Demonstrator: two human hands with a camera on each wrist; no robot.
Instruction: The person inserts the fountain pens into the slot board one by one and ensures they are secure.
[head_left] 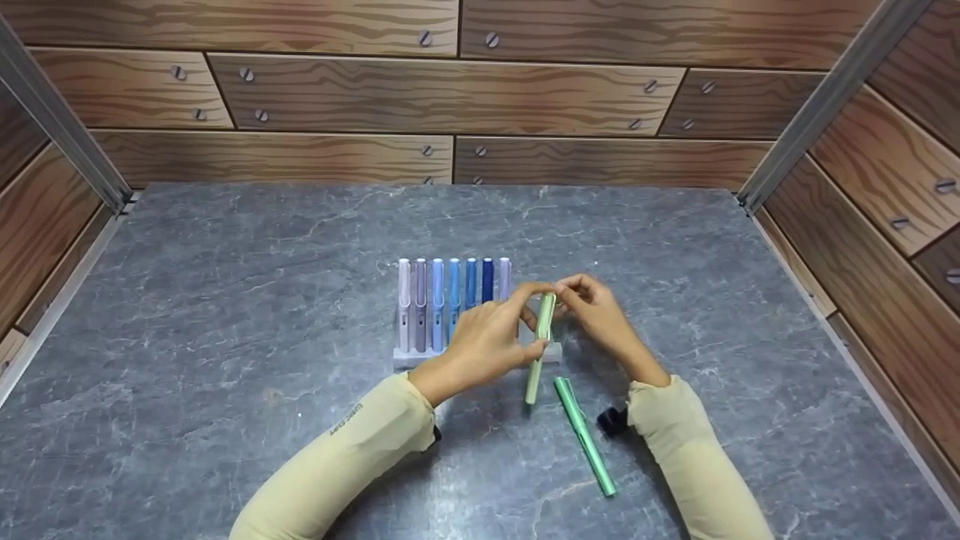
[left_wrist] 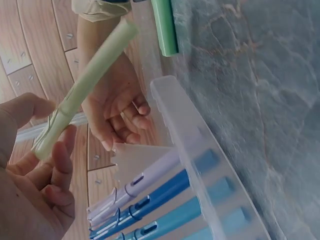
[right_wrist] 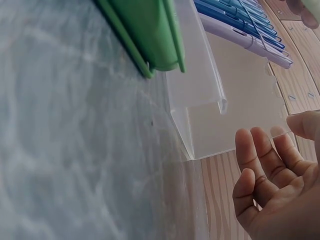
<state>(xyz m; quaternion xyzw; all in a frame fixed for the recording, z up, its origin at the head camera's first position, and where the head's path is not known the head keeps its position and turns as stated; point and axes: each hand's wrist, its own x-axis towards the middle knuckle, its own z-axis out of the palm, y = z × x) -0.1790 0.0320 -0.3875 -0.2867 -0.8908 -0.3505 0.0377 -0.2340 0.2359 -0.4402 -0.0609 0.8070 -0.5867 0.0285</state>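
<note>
My left hand grips a pale green pen between thumb and fingers. It holds the pen tilted, in front of the right end of a clear pen stand. In the left wrist view the pen points up and to the right. My right hand pinches the upper corner of the stand's translucent back plate between thumb and forefinger, its other fingers loosely bent. Several lilac, purple and blue pens stand side by side in the stand. My left hand partly hides the pens toward the right.
A darker green pen lies on the grey marbled table, between the forearms and nearer the front. A dark wrist camera sits by the right sleeve. Wood-patterned walls enclose the back and sides.
</note>
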